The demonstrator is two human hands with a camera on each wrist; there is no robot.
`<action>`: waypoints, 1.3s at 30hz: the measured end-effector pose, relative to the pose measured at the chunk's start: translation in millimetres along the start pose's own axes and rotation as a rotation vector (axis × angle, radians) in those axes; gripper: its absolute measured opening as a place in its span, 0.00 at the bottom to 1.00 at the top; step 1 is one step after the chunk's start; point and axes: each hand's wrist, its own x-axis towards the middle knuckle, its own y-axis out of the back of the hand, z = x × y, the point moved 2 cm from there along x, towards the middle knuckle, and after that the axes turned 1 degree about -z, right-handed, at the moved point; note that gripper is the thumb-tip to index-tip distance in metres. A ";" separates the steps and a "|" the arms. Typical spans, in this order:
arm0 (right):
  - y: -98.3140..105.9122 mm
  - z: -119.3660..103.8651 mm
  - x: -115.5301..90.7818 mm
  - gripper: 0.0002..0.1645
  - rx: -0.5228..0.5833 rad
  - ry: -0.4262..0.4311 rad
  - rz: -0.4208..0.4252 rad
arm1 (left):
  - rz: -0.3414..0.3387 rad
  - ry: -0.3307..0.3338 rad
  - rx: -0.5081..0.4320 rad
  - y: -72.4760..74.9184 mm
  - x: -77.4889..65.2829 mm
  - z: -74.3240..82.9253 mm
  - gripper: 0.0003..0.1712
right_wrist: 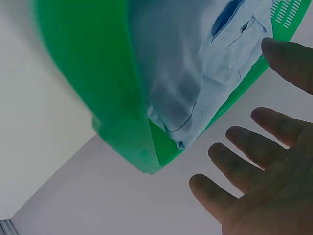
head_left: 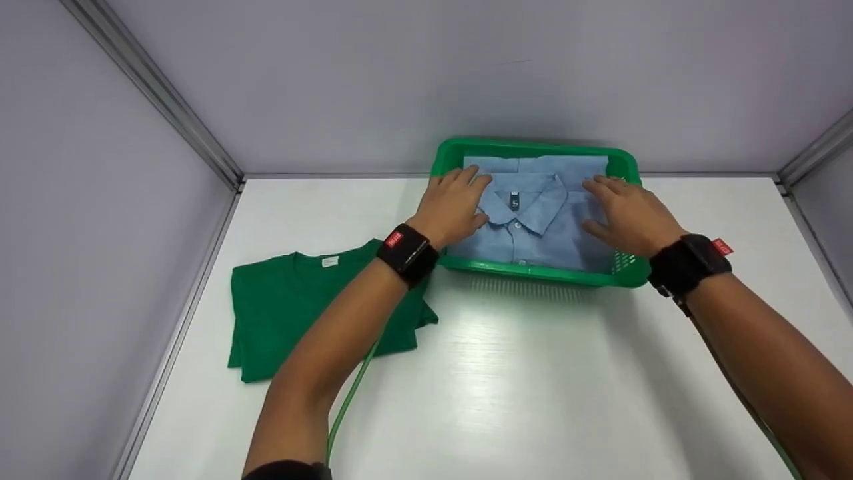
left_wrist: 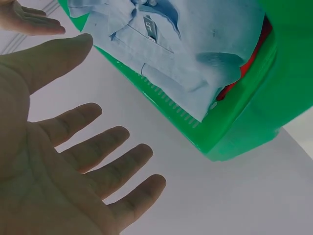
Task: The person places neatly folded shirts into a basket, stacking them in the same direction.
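Note:
A light blue collared shirt [head_left: 516,250], folded with its collar up top, lies in a green plastic basket [head_left: 533,272]. Over the basket's left side is my left hand [head_left: 452,207], its fingers spread and nothing held. My right hand [head_left: 633,217] is over the opposite side, palm facing in, likewise without anything in its grasp. Both wrist views show straight, parted fingers beside the shirt and basket. Under the shirt, a strip of red cloth [left_wrist: 248,66] shows along the basket wall in the left wrist view.
A folded green T-shirt [head_left: 286,320] lies on the white table [head_left: 493,393] left of the basket, partly behind my left forearm. Grey wall panels [head_left: 373,87] enclose the back and sides, with the basket close to the back one. A green cord [head_left: 348,400] hangs by my left forearm.

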 end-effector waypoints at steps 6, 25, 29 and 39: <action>-5.5 -1.6 -7.5 0.38 0.006 -0.025 0.114 | 0.073 -0.042 0.025 -10.1 -11.0 6.8 0.38; -61.7 -43.0 -43.4 0.38 0.078 -0.028 0.302 | 0.273 0.020 -0.059 -61.2 -57.0 21.1 0.38; -73.1 -49.6 -48.7 0.37 0.085 -0.022 0.334 | 0.281 0.037 -0.056 -72.3 -67.3 24.0 0.38; -98.9 -71.4 -71.7 0.36 0.141 0.006 0.407 | 0.282 0.056 -0.055 -93.4 -87.3 37.1 0.37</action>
